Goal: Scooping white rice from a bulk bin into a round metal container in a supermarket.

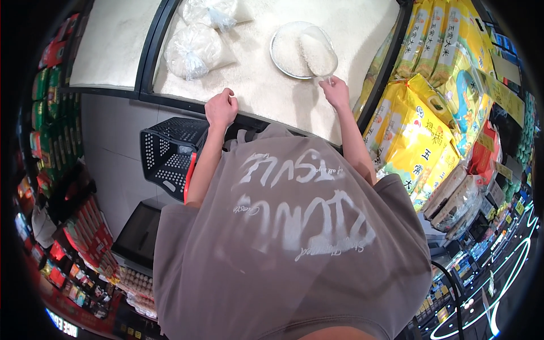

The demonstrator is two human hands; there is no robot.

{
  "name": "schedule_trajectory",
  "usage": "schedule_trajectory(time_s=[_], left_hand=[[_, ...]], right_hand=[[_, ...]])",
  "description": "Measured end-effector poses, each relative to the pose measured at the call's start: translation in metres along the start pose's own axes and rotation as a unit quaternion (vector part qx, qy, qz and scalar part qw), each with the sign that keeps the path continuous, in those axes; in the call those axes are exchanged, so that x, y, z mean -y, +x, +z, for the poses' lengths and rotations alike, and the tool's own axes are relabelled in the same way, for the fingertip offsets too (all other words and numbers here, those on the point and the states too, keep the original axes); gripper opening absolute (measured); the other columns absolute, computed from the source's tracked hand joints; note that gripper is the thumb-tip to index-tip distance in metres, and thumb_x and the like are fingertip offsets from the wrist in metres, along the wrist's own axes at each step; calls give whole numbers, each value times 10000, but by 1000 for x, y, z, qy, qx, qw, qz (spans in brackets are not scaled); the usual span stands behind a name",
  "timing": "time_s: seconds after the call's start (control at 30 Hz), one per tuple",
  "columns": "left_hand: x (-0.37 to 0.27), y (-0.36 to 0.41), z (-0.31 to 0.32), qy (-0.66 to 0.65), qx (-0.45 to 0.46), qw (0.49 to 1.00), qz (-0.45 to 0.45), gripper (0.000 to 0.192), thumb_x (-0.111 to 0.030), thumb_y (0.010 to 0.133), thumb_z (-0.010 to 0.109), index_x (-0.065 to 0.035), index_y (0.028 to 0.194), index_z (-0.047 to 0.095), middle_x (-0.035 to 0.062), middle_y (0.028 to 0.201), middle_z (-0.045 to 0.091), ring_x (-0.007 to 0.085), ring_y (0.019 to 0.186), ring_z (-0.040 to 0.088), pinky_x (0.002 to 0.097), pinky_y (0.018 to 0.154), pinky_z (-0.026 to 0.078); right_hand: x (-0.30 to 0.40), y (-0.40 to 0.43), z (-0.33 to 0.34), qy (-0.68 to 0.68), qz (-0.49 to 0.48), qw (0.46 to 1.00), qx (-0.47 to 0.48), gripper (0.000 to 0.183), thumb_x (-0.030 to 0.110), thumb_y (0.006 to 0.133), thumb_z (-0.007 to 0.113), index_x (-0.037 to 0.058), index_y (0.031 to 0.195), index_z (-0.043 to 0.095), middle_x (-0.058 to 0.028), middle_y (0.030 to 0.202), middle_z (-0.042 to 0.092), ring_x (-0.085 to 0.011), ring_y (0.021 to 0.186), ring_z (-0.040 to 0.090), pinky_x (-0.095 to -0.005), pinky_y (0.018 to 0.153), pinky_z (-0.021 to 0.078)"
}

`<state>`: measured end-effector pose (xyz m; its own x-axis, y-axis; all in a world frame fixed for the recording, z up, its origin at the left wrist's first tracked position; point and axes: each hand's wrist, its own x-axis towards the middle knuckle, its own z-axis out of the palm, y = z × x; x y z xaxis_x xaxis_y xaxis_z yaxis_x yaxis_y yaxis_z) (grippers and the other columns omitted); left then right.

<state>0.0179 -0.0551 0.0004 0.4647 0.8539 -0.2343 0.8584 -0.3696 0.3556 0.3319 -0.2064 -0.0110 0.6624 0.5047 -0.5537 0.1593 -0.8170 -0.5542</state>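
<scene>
My right hand (pixel 335 92) grips the short handle of a clear plastic scoop (pixel 319 53) filled with white rice. The scoop lies over the right side of a round metal basin (pixel 282 72), which also holds rice. That basin rests on the loose rice (pixel 259 85) in a wide display bin. My left hand (pixel 221 108) is curled closed at the bin's front edge, with nothing visible in it. Beyond it, on the rice, sit two knotted clear plastic bags of rice, a nearer one (pixel 191 53) and a farther one (pixel 214 12).
A black frame (pixel 146 55) divides the bin from another rice bin (pixel 112 42). Yellow rice bags (pixel 418 140) are stacked close on the right. A dark perforated shopping basket (pixel 170 148) with a red handle is below my left arm. Egg trays (pixel 136 280) appear lower left.
</scene>
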Motion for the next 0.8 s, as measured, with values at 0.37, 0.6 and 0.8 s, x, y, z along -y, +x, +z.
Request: schedule_trajectory(time_s=[0.37, 0.6, 0.8], left_hand=[[-4, 0, -2, -6, 0, 1000, 3, 159, -220, 794, 538, -129, 875, 639, 105, 754, 670, 316, 729, 647, 430, 646, 495], [-1, -1, -2, -6, 3, 1000, -3, 156, -216, 790, 544, -134, 879, 643, 90, 745, 671, 303, 733, 650, 429, 649, 496], [-1, 0, -1, -6, 7, 1000, -4, 157, -220, 796, 546, -137, 886, 645, 82, 743, 672, 295, 731, 652, 421, 652, 497]], right_hand=[[-15, -28, 18, 70, -12, 996, 51, 366, 298, 741, 673, -15, 931, 661, -174, 768, 667, -269, 699, 642, -373, 685, 497], [-19, -35, 23, 24, -49, 998, 38, 364, 310, 736, 683, -7, 912, 659, -188, 794, 671, -315, 740, 653, -384, 702, 504], [-24, -35, 18, 16, -48, 999, 6, 364, 322, 729, 687, 11, 917, 663, -180, 801, 675, -327, 763, 655, -398, 713, 510]])
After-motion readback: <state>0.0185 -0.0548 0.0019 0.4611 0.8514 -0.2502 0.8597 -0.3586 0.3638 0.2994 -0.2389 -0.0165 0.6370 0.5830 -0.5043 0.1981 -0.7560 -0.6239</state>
